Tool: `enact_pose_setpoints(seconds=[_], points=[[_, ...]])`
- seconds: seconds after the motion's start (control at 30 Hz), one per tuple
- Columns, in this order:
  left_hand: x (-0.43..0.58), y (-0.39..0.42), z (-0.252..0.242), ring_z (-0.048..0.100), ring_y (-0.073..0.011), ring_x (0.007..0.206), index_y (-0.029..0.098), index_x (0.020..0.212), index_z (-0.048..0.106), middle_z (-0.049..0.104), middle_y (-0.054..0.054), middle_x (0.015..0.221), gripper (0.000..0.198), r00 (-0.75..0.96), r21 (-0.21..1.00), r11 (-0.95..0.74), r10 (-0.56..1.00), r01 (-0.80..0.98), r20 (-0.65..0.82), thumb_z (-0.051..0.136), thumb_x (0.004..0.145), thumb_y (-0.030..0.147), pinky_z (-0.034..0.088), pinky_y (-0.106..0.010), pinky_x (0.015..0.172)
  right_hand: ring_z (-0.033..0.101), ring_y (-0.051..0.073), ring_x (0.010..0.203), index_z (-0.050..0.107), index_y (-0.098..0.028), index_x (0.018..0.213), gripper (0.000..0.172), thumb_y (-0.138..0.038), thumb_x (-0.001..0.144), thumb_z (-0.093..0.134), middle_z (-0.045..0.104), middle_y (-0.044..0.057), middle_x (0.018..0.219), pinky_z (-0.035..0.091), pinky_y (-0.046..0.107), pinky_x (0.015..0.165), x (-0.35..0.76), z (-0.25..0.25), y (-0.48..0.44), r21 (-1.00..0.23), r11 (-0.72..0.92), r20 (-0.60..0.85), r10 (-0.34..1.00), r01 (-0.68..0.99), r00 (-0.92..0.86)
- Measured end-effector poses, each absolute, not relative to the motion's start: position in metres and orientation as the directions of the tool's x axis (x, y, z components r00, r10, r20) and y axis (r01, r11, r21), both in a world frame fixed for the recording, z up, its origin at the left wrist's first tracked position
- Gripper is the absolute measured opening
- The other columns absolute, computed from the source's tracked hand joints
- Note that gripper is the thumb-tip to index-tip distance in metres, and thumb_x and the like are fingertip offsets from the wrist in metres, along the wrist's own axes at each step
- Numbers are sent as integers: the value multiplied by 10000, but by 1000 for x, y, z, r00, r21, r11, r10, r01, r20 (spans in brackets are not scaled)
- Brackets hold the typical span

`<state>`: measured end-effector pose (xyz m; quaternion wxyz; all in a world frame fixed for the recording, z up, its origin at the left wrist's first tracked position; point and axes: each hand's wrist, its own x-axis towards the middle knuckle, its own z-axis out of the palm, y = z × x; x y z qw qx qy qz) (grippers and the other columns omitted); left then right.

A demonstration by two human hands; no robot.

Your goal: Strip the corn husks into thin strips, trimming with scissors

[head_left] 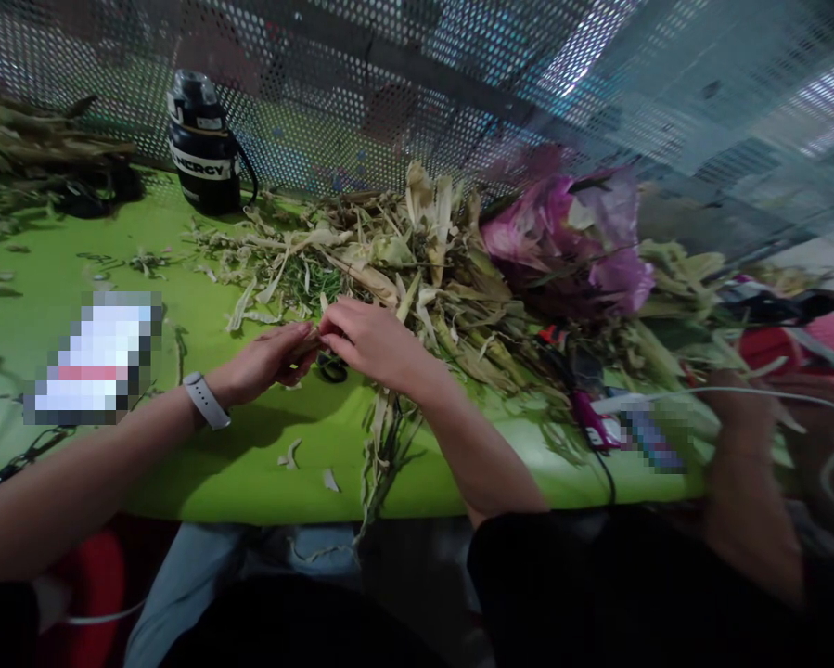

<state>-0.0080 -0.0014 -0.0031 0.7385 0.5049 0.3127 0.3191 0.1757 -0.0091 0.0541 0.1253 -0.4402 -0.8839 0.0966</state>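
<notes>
My left hand [277, 357], with a pale watch strap [206, 401] on its wrist, is closed in a pinch over the green table. My right hand [371, 341] meets it fingertip to fingertip, also pinching. Something small and brownish shows between the fingers, too little of it visible to name. Just under my right fingers lies a dark looped object [331, 367], partly hidden. Behind both hands spreads a heap of dry corn husks [375, 264] mixed with green shreds [312, 283]. Long husk strands [381, 455] hang over the table's front edge below my right wrist.
A black bottle [204, 148] stands at the back left by a perforated metal screen [305, 102]. A phone [96, 357] lies on the green table [250, 473] at left. Right are a pink plastic bag [562, 232], a white cable [729, 391] and another person's arm [750, 482].
</notes>
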Motion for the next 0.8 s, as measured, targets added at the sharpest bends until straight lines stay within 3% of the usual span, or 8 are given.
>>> enact_pose_setpoints(seconds=[0.17, 0.43, 0.53, 0.67, 0.73, 0.8], points=[[-10, -4, 0, 372, -66, 532, 178, 864, 524, 432, 40, 672, 284, 637, 986, 156, 766, -63, -80, 567, 916, 454, 311, -181, 487, 523, 173, 842, 570, -149, 913, 100, -140, 919, 470, 591, 84, 953, 360, 292, 748, 176, 55, -9, -324, 595, 168, 801, 736, -574], [-13, 2, 5, 379, -49, 518, 164, 854, 528, 443, 45, 661, 274, 609, 966, 228, 786, -124, -107, 635, 877, 416, 292, -158, 466, 528, 148, 738, 588, -157, 941, 77, -214, 891, 575, 616, 35, 833, 372, 278, 694, 191, 69, -1, -507, 587, 167, 785, 632, -596], [-13, 4, 7, 359, -51, 494, 168, 806, 498, 433, 47, 631, 261, 571, 984, 158, 817, -82, -83, 598, 906, 387, 278, -166, 445, 546, 160, 762, 610, -140, 992, 122, -197, 888, 582, 628, 50, 849, 375, 289, 709, 194, 67, -2, -411, 574, 153, 809, 708, -567], [-15, 6, 7, 334, -59, 466, 172, 753, 478, 402, 52, 567, 291, 541, 998, 46, 841, -35, -19, 557, 931, 389, 274, -180, 435, 559, 195, 838, 669, -140, 900, 142, -186, 916, 536, 624, 88, 896, 384, 328, 758, 196, 66, -5, -197, 601, 131, 799, 775, -586], [-16, 8, 6, 337, -59, 468, 169, 762, 488, 407, 50, 573, 280, 529, 997, 56, 848, -60, -16, 564, 926, 383, 275, -181, 436, 563, 216, 905, 673, -145, 850, 149, -206, 912, 552, 619, 103, 949, 401, 355, 807, 198, 70, -6, -195, 622, 153, 783, 758, -603], [-17, 10, 5, 346, -57, 476, 164, 776, 500, 414, 47, 594, 260, 526, 990, 93, 850, -106, -23, 583, 915, 368, 282, -180, 441, 557, 235, 1021, 654, -156, 839, 129, -238, 903, 578, 618, 115, 1063, 404, 387, 895, 202, 75, -5, -302, 658, 206, 751, 690, -627]])
